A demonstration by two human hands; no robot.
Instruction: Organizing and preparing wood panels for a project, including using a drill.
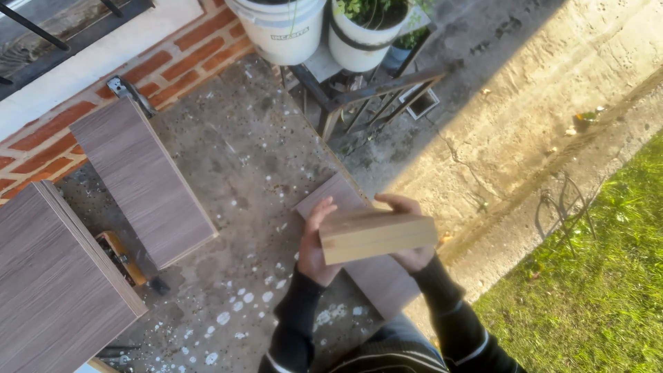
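Both hands clamp wood block (378,237): left hand (315,243) w/ thumb over its end, right hand (409,231) (mostly hidden) apparently gripping behind, above grey laminate panel (373,276).

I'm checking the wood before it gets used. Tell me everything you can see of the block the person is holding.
The wooden block is a pale, bare, rectangular piece with squared edges and a faint line running along its long side. It is held level, crosswise in front of the person, above a grey-brown laminate panel lying on the paint-spattered concrete. The left hand grips its left end, the right hand wraps round its right end. Sunlight falls on its right part.
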